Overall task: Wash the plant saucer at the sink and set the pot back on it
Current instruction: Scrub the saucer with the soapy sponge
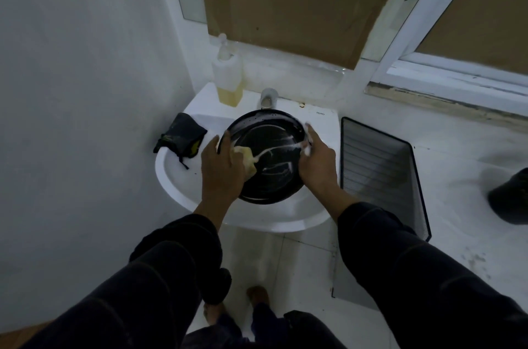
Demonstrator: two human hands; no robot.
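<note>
On the sink's [177,177] left rim lay a crumpled black cloth [183,136], and at the back-left corner stood a soap bottle [227,77] with yellowish liquid in its lower part, just left of the tap [268,98]. My left hand [221,168] curled around a yellow sponge [245,160], pressing it onto the inside of the black saucer [270,154], which sat tilted over the basin, streaked with white suds. My right hand [317,166] gripped the saucer's right rim, foam on the fingers. To the right of the sink, a black mesh tray [380,166] leaned near its right edge. A dark pot [511,197] sat on the floor at the far right, only partly in view.
</note>
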